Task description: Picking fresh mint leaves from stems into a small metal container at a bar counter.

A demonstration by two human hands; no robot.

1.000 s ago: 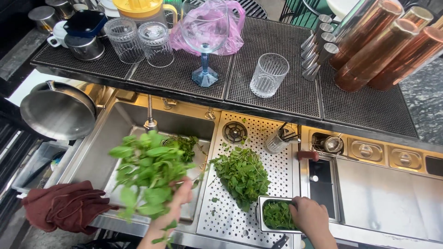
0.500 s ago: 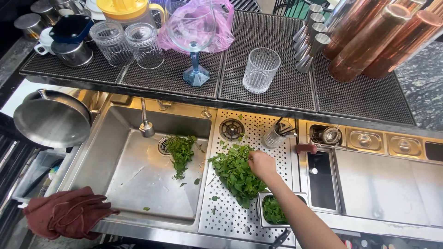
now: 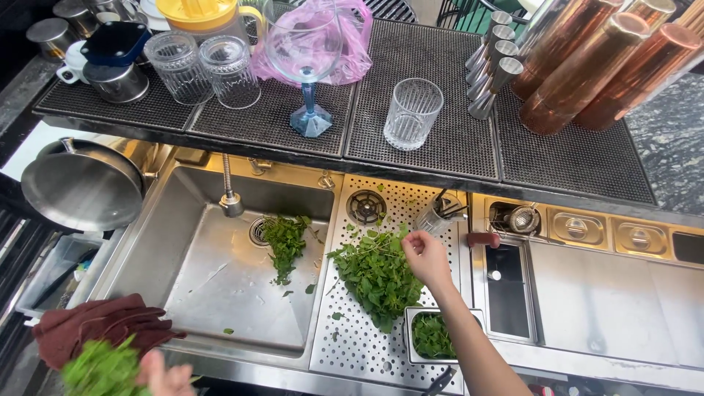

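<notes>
Right hand (image 3: 425, 255) pinching at the herb pile (image 3: 378, 275); left hand (image 3: 165, 374) clutching a blurred bunch (image 3: 99, 370). Light, limp, easily bruised: best pinched by stems.

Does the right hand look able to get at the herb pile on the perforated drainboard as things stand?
Probably yes: the right hand is already at the upper right edge of the herb pile, fingertips on or just above the leaves, with nothing between them.
</notes>
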